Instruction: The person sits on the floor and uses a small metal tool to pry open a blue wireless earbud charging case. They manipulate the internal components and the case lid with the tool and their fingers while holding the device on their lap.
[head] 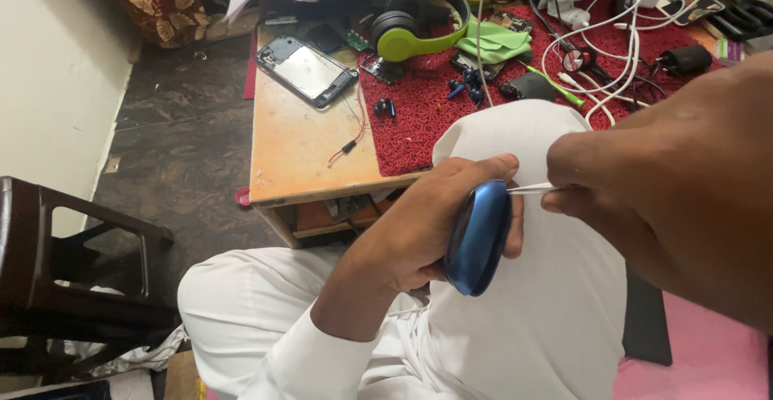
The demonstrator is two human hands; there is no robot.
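Head view, looking down over the person's lap. Left hand (419,223) curls around a glossy blue earcup (478,236), an oval, smooth-shelled piece seen edge-on; the thumb lies along its upper rim and the fingers wrap behind it, closed firmly on the shell. Right hand (668,198), large in the foreground, has its thumb and forefinger pinched together on a thin white tool (531,189), a slender flat strip whose far end meets the upper edge of the earcup. The remaining fingers of this hand are hidden behind its back, so their spread cannot be told. Both hands are held above the knees, which are covered in white cloth (531,319), soft and creased.

Beyond the knees stands a low wooden table (298,150) with a worn, pale orange top. Its right part carries a red mat (419,118) of coarse, looped texture. On the bare wood lies an opened phone (306,71), rectangular, its back removed and a silvery plate showing. A red and black wire (352,140) trails beside the mat's edge. Green and black headphones (419,25) rest at the rear of the mat, next to a folded light green cloth (495,43). White cables (620,53) loop across the right side. A dark wooden chair (72,263) stands at left on the dark mottled floor (177,150).
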